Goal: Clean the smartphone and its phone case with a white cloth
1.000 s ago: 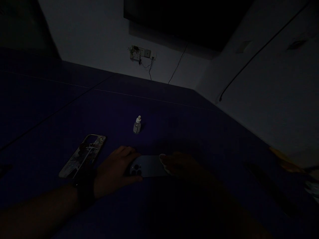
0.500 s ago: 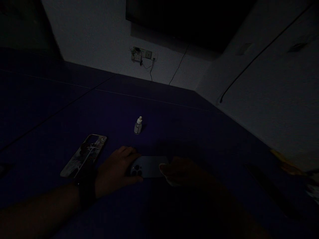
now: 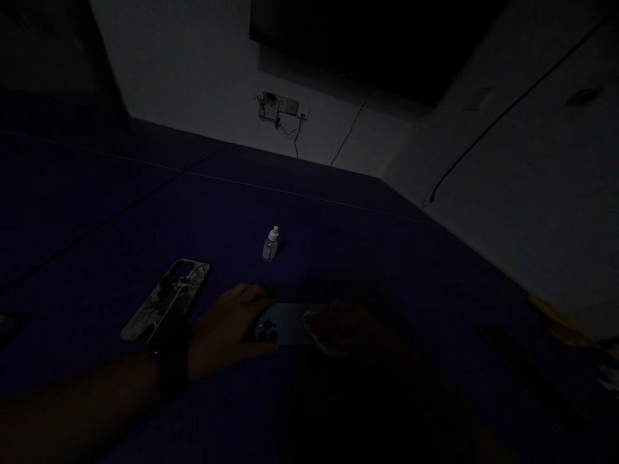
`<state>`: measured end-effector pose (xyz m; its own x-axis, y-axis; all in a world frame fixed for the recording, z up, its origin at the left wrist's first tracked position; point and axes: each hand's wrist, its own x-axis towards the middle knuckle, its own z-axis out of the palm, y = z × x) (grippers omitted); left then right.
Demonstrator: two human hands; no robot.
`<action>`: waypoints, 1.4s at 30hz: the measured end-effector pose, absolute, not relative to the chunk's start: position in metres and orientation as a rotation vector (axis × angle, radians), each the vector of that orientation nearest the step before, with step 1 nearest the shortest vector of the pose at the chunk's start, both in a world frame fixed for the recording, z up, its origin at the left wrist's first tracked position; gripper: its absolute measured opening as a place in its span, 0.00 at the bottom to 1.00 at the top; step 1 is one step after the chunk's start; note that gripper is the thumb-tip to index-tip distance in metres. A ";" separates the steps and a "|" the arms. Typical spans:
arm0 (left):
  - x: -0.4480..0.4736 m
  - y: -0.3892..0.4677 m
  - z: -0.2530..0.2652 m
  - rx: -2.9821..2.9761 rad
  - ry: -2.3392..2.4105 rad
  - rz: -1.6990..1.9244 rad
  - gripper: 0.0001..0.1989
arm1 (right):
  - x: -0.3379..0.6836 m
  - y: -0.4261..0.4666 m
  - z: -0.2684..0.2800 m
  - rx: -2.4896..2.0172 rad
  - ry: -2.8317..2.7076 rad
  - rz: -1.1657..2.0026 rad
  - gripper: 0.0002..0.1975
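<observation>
A grey-blue smartphone (image 3: 291, 324) lies back up on the dark blue surface, its camera lenses toward the left. Around its camera end my left hand (image 3: 236, 325) is closed, thumb on the near edge and fingers at the far edge. My right hand (image 3: 345, 327), deep in shadow, presses a white cloth (image 3: 312, 322) against the right part of the phone's back. Left of my hands lies a patterned phone case (image 3: 167, 299) with a camera cutout. Beyond the phone a small dropper bottle (image 3: 270, 246) with a white cap stands upright.
A dark long object (image 3: 527, 374) lies at the right, near a yellowish item (image 3: 561, 322) by the wall. Another small dark object (image 3: 9, 324) sits at the left edge. Behind are wall sockets (image 3: 283, 108) with cables and a large dark screen (image 3: 367, 45).
My right hand has slid slightly left along the phone with the cloth. The left hand keeps its hold on the phone. The view has shifted a little.
</observation>
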<state>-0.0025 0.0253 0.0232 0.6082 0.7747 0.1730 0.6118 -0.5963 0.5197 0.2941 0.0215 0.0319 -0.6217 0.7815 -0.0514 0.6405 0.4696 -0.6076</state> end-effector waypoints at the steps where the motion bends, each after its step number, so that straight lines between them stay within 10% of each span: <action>1: -0.002 0.025 0.023 2.428 1.104 0.546 0.27 | 0.293 0.024 0.030 -1.280 -2.457 0.813 0.20; 42: -0.002 0.028 0.021 2.446 1.122 0.540 0.29 | 0.277 0.024 0.024 -1.217 -2.510 0.707 0.15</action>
<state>-0.0023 0.0276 0.0212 0.6043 0.7763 0.1792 0.6239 -0.6010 0.4995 0.2768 0.0238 0.0237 -0.6138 0.7891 0.0229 0.6611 0.5295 -0.5316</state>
